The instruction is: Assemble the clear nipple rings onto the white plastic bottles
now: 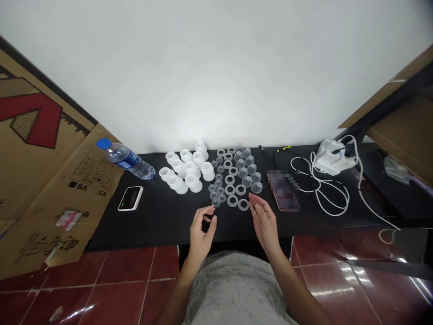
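Our left hand (202,234) is half curled, thumb and fingers apart, nothing visible in it. Our right hand (264,223) is open, fingers spread, holding nothing, fingertips just short of the clear rings (232,201). Rings are our landmark: they lie in loose rows at the front of the parts, nearest our hands, which keeps them in easy reach. Clear domes (246,181) sit just behind them, small cups (213,195) to their left, white sleeves (191,174) further left. Grouping by kind keeps types apart. Phone (282,191) lies right of the rings, blurred.
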Demonstrator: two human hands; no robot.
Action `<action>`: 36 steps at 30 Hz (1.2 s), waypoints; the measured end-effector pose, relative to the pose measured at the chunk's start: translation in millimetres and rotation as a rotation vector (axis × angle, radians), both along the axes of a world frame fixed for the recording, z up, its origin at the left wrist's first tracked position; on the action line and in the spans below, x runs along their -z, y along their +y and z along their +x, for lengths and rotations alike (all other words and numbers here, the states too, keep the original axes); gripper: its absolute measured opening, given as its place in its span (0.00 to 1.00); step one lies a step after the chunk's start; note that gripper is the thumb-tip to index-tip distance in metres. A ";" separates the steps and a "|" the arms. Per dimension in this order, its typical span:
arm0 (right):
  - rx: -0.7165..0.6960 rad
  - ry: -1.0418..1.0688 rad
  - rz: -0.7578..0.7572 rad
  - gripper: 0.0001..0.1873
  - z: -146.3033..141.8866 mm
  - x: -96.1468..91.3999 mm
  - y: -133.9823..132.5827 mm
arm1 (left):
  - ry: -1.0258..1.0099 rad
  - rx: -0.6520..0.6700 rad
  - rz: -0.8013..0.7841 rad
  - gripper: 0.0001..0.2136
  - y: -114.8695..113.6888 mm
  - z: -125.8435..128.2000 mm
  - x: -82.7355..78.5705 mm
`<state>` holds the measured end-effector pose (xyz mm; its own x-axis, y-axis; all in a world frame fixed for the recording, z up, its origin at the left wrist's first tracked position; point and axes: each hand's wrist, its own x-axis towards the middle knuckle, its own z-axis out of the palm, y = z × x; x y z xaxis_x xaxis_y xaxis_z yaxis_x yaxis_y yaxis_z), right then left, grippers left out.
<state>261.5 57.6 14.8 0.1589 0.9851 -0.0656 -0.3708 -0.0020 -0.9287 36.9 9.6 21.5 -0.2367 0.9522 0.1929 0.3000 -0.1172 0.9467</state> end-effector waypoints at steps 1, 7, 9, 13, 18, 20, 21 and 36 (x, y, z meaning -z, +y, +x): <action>0.004 -0.104 0.035 0.18 0.0 1.9 -3.0 | 0.085 0.018 0.023 0.11 0.5 1.5 -1.7; 0.006 -0.809 0.223 0.27 6.1 1.4 -9.4 | 0.383 -0.069 0.078 0.12 12.4 5.7 -2.3; 0.013 -0.876 0.247 0.28 6.2 0.5 -7.3 | 0.433 -0.090 0.068 0.14 17.9 6.4 0.6; -0.004 -0.881 0.295 0.25 4.1 4.2 -8.1 | 0.471 -0.091 0.068 0.15 24.7 8.6 5.5; -0.086 -0.998 0.344 0.26 4.0 8.5 -13.9 | 0.405 -0.097 0.087 0.13 24.6 9.1 9.6; -0.114 -1.040 0.352 0.23 2.6 7.9 -13.0 | 0.401 -0.101 0.091 0.12 24.0 8.5 10.7; -0.128 -1.054 0.357 0.21 1.2 7.2 -12.0 | 0.404 -0.102 0.094 0.11 23.8 8.3 11.0; -0.186 -0.937 0.400 0.26 -8.0 3.2 -15.4 | 0.478 -0.081 0.075 0.13 21.6 12.1 12.2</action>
<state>253.5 42.2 11.6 -0.1796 0.9219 0.3434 0.4760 0.3869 -0.7898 49.0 31.2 9.3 -0.1778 0.9136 0.3656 0.7097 -0.1383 0.6908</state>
